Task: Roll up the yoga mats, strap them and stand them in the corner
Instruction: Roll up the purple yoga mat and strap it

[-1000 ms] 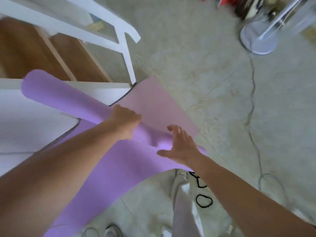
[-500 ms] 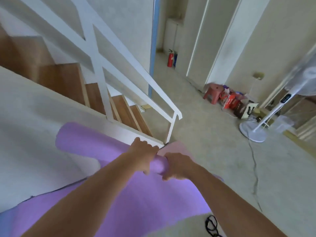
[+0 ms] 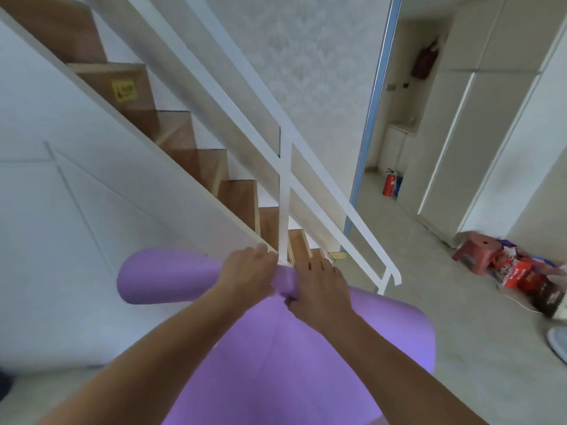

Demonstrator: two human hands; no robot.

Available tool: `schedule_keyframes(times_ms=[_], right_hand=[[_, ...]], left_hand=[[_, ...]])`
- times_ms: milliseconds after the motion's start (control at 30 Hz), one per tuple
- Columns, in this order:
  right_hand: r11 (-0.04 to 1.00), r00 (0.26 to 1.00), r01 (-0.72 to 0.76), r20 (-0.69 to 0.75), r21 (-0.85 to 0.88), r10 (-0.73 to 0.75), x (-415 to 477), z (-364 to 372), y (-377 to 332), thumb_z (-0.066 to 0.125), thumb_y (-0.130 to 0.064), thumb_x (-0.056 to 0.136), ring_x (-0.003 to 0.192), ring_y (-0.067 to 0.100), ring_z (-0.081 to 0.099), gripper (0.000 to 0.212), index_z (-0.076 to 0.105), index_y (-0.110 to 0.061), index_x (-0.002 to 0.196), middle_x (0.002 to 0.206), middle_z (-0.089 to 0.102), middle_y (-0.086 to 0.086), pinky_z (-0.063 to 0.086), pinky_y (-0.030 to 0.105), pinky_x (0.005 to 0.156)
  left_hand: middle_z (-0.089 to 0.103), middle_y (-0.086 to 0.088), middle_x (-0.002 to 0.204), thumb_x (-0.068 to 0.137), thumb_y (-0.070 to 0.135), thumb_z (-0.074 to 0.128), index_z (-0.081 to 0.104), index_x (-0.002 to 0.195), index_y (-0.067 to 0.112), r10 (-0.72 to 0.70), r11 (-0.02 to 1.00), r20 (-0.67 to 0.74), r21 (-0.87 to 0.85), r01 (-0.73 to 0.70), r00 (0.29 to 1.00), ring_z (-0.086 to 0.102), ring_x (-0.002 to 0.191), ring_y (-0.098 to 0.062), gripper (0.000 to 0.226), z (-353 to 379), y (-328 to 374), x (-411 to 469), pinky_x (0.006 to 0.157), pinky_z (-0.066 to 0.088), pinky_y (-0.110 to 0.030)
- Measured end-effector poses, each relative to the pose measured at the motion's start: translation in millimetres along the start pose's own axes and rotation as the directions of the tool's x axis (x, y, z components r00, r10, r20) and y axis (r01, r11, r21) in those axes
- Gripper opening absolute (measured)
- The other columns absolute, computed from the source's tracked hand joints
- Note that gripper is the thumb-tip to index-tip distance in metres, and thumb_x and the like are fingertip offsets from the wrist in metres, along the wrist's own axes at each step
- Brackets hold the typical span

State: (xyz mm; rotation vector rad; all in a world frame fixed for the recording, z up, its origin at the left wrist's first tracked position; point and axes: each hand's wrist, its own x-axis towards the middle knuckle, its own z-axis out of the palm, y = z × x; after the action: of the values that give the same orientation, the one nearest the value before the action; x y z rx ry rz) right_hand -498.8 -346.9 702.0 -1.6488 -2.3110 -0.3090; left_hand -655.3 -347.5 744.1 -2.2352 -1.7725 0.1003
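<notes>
Gripping the rolled part of a purple yoga mat [image 3: 159, 277], the left hand [image 3: 247, 279] curls its fingers over the top of the tube. The right hand [image 3: 320, 288] clasps the same roll just beside it, fingers bent over the far side and thumb tucked beneath. Between the two hands the soft foam puckers into a small crease. The roll is a smooth, matte cylinder held up in front of the foot of the staircase [image 3: 239, 194], with its rounded free end pointing left. The unrolled sheet hangs from the hands in a broad, limp curve.

The staircase has brown wooden steps with a slight sheen and a flat white side panel. Its white painted railing [image 3: 285, 194] is made of straight, square-edged bars. One riser high up bears a yellow sticker [image 3: 124, 90] with red marks, too blurred to read. Behind the staircase is pale wallpaper [image 3: 291, 56] with a faint floral pattern.

To the right of the staircase a red fire extinguisher [image 3: 389, 183] stands near tall, plain white cupboard doors [image 3: 460, 133]. Further right, a red plastic stool [image 3: 472, 250] sits beside glossy red and dark bags [image 3: 521, 280] whose white print cannot be read. The floor [image 3: 429, 302] is grey, mottled and dull.
</notes>
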Motion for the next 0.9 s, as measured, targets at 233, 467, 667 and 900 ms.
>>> schedule_keyframes(times_ms=[233, 467, 667, 900], right_hand=[[0.961, 0.989, 0.123, 0.055, 0.246, -0.140, -11.0, -62.0, -10.5, 0.076, -0.055, 0.070, 0.097, 0.022, 0.055, 0.060, 0.050, -0.021, 0.112, 0.110, 0.055, -0.003, 0.027, 0.030, 0.070], [0.994, 0.994, 0.107, -0.036, 0.038, -0.105, -10.5, -106.8, -37.5, 0.076, -0.052, 0.074, 0.101, 0.025, 0.058, 0.070, 0.045, -0.016, 0.126, 0.109, 0.058, 0.001, 0.037, 0.032, 0.067], [0.993, 0.989, 0.005, -0.146, -0.115, -0.022, -39.1, -91.5, -96.6, 0.084, -0.041, 0.068, 0.077, 0.028, 0.063, 0.052, 0.061, -0.009, 0.102, 0.087, 0.063, 0.007, 0.028, 0.029, 0.054], [0.972, 0.970, -0.165, 0.149, -0.165, 0.190, -100.0, -67.1, -172.0, 0.057, -0.038, 0.093, 0.090, 0.026, 0.064, 0.025, 0.057, -0.020, 0.110, 0.102, 0.066, 0.001, 0.038, 0.030, 0.065]], left_hand=[[0.060, -0.004, 0.113, 0.086, 0.046, 0.070, 0.057, 0.116, 0.016, 0.067, 0.975, -0.014, 0.211, -0.063, 0.998, 0.066, 0.097, -0.027, 0.045, -63.4, -19.3, -41.7, 0.068, 0.038, -0.031], [0.060, 0.006, 0.100, 0.078, 0.054, 0.070, 0.055, 0.100, 0.024, 0.130, 0.991, 0.025, 0.042, -0.131, 0.991, 0.064, 0.094, -0.021, 0.041, -100.7, -50.3, -61.3, 0.076, 0.050, -0.034], [0.054, -0.002, 0.110, 0.080, 0.052, 0.070, 0.056, 0.111, 0.014, 0.164, 0.966, -0.276, -0.149, -0.210, 0.947, 0.056, 0.102, -0.026, 0.050, -49.6, -76.0, -102.2, 0.070, 0.035, -0.032], [0.065, -0.001, 0.104, 0.089, 0.046, 0.063, 0.055, 0.110, 0.017, 0.319, 0.935, -0.164, -0.105, -0.338, 0.934, 0.063, 0.095, -0.025, 0.036, 14.0, -90.5, -163.5, 0.069, 0.035, -0.031]])
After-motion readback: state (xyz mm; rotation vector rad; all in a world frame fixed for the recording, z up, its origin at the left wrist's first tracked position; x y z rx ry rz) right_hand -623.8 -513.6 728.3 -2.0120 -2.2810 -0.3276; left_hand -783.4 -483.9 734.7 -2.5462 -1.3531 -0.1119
